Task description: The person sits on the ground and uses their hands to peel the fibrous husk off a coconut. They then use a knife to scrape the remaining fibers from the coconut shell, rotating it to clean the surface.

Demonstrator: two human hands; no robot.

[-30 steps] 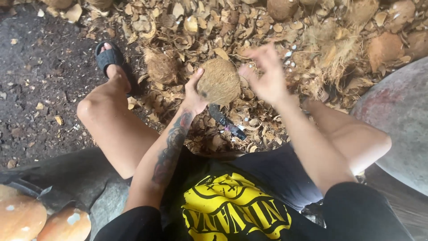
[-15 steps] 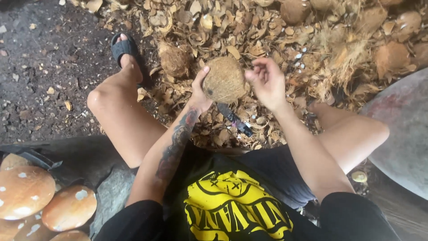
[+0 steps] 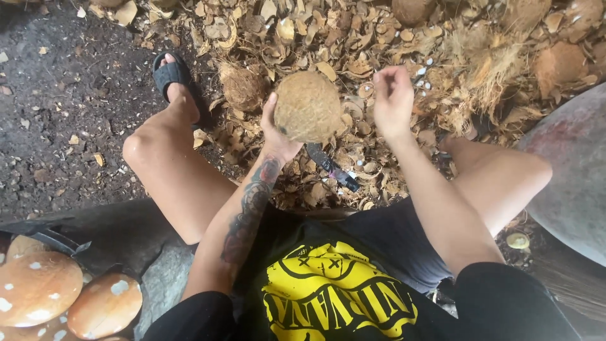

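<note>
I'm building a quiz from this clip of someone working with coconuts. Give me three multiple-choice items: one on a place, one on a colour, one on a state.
1. Where is the husked coconut?
A. In the left hand
B. On the ground by the sandal
C. Among the peeled coconuts

2. What colour is the sandal?
A. White
B. Black
C. Red

3. How is the right hand?
A. Gripping the knife
B. Flat on the knee
C. Raised beside the coconut, holding no tool

Answers:
1 A: the left hand cups it from below.
2 B: the strap is black.
3 C: its fingers are curled and apart from the coconut, while the knife lies on the husk scraps.
</note>
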